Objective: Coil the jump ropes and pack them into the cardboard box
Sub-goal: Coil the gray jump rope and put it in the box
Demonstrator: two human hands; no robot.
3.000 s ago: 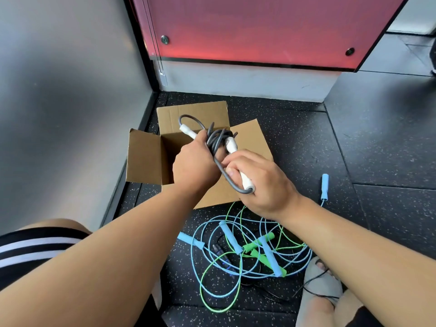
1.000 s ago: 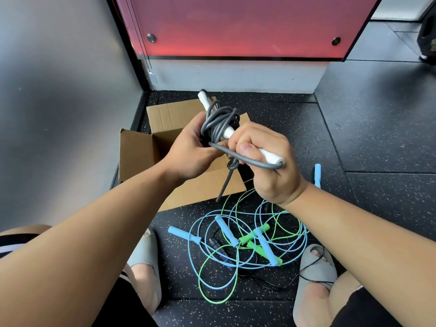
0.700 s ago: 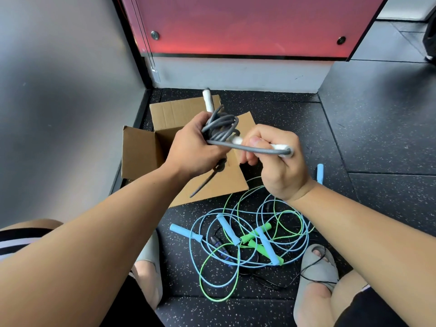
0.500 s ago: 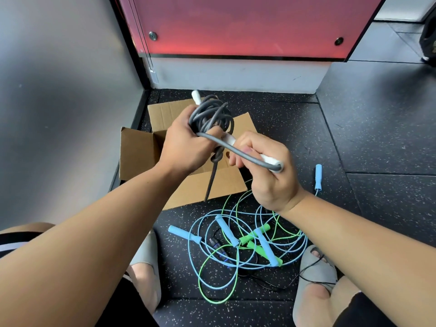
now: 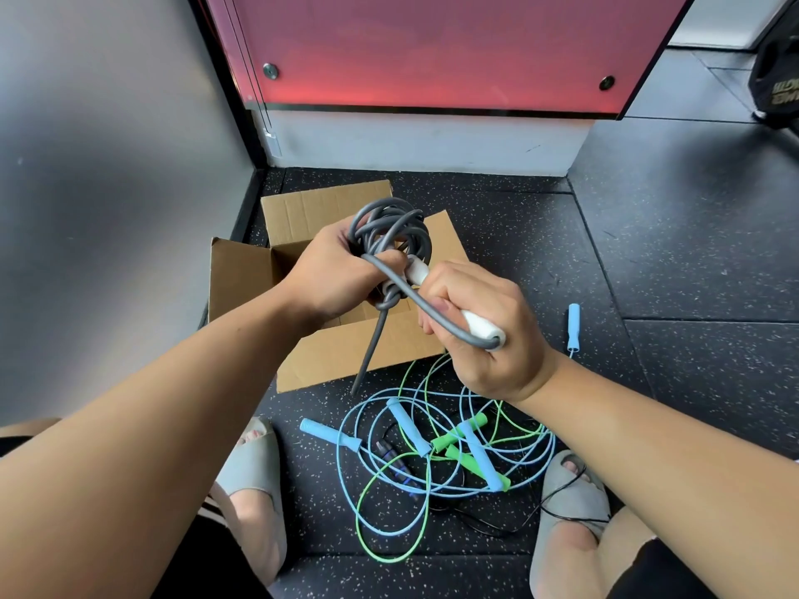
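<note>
I count one grey jump rope [image 5: 391,235] in hand, held up over the cardboard box [image 5: 242,278]. My left hand [image 5: 333,274] has its fingers curled tight round the bundled grey loops. My right hand [image 5: 484,352] is closed round the rope's white handle [image 5: 477,328]; that is the only white handle I see plainly.

The handle's long axis runs from 10 o'clock, at the coil, to 4 o'clock, where the cord loops out of its end. One loose grey tail hangs from the knot and points toward 7 o'clock.

There is one box, with its flaps open. My hands cover most of its inside, so I cannot tell what is in it.

On the floor [image 5: 691,382] at 6 o'clock from my hands lies a tangle of ropes. In it I count four blue handles [image 5: 408,421], one of them lying apart at 3 o'clock from my right hand. There are also two green handles [image 5: 460,434] side by side, a dark handle [image 5: 393,458] and a thin black rope [image 5: 497,527]. Two grey slippers [image 5: 255,460] flank the pile at 8 and 4 o'clock.
</note>
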